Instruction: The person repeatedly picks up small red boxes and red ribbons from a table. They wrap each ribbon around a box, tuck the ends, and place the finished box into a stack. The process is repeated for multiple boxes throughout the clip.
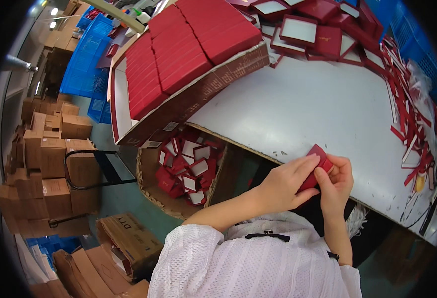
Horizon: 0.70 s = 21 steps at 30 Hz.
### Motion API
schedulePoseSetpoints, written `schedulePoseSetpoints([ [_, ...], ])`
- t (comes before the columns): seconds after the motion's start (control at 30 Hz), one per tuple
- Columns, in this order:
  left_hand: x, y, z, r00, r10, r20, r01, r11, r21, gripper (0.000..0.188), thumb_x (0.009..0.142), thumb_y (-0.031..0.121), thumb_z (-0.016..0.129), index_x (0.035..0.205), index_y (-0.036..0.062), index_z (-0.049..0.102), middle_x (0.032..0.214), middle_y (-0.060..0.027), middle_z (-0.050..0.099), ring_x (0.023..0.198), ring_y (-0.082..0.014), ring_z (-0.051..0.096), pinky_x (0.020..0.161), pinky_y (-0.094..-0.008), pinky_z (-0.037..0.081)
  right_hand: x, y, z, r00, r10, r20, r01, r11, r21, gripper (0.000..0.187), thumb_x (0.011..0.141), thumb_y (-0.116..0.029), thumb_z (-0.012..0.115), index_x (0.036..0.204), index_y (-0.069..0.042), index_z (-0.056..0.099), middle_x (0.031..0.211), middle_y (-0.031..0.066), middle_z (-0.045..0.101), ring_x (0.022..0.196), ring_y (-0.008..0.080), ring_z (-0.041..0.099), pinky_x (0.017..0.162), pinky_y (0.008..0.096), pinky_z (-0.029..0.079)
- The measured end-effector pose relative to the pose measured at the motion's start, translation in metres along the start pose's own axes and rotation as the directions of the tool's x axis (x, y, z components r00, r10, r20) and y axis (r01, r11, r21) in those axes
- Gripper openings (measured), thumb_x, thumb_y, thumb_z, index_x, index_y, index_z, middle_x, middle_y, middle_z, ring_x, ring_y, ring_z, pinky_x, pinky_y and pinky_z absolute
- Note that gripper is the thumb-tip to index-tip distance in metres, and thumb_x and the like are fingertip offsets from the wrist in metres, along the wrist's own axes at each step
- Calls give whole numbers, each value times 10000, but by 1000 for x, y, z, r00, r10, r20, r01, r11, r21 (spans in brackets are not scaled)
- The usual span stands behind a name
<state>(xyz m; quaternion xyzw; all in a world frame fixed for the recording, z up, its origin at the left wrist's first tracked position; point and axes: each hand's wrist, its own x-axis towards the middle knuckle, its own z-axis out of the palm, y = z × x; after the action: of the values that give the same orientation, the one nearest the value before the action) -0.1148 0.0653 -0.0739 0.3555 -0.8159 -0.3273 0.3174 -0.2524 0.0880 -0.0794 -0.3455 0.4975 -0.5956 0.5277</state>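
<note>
Just over the table's near edge, a small red gift box [317, 151] sits between both of my hands. My left hand [289, 180] wraps it from the left, fingers along its upper side and thumb beneath. My right hand [337, 185] grips its right side, the thumb pressed on the front and the fingers curled behind. Much of the box is hidden by the fingers, so I cannot tell whether its lid is fully on. Further off, a pile of red boxes and white-lined trays [298, 31] lies across the back of the table.
A large carton [193, 102] packed with rows of red boxes [178, 49] stands tilted at the table's left. Below it, a cardboard bin [146, 186] holds loose red-and-white box parts. Red strips [407, 119] heap along the right edge. Cartons [54, 154] and a blue crate [84, 59] stand left.
</note>
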Motion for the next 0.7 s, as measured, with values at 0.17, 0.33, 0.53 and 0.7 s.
schedulePoseSetpoints([
  [0.17,3,11,-27,996,-13,89,23,994,-111,820,560,246,771,1219,-17,361,1154,-210,465,1053,-348,479,859,-369,426,-9,-1,2,990,-28,141,41,995,-93,286,729,47,601,975,-10,468,679,4,537,575,33,481,499,166,380],
  [0.33,-4,7,-53,957,15,291,-8,1000,-24,726,515,315,790,1074,-11,459,1075,-163,492,1029,-324,479,885,-364,396,-11,-24,6,750,-91,655,383,867,-318,262,643,-1,659,870,-33,534,667,70,553,565,161,552,507,252,438],
  [0.53,-22,9,-47,973,53,227,-28,994,-109,592,562,300,777,990,10,487,1035,-157,499,1035,-325,466,921,-414,358,-15,-28,14,695,-163,700,493,817,-300,257,660,-10,649,891,-30,538,653,73,536,553,163,528,513,253,425],
  [0.7,-25,30,-41,988,1,-158,3,1000,22,639,591,229,755,1103,-4,451,1129,-202,459,1112,-349,416,944,-405,339,-25,-18,16,957,-199,211,222,971,-91,338,737,47,607,1027,9,439,768,43,536,656,67,502,577,188,399],
])
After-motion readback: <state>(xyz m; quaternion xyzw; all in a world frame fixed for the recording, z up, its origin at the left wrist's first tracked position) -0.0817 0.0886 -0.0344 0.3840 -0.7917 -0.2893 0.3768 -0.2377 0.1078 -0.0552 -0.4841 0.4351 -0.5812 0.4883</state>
